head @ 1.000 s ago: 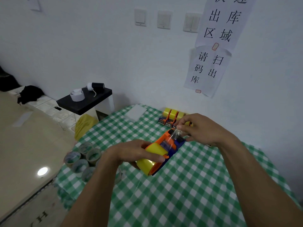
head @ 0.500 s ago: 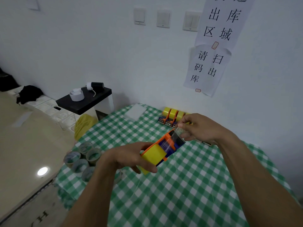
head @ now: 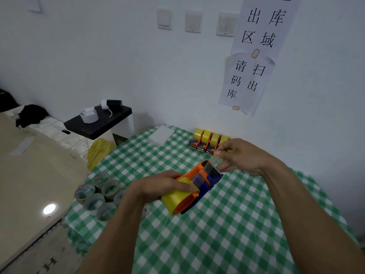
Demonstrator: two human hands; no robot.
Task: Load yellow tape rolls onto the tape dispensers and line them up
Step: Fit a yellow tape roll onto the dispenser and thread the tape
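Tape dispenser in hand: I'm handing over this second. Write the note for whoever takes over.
Left hand grips the orange-blue dispenser, yellow roll seated on it, held above the table.
Right hand pinches the tape end just past the dispenser's blade end.
Done: a row of loaded dispensers stands by the wall, partly hidden behind the right hand.
Left: probably finish threading the tape, then set this dispenser at the row's end.
Cardboard rolls sit at the table's left edge.

White wall [head: 98, 56], three switches [head: 192, 21], paper signs [head: 256, 36], black-topped side table [head: 102, 125].
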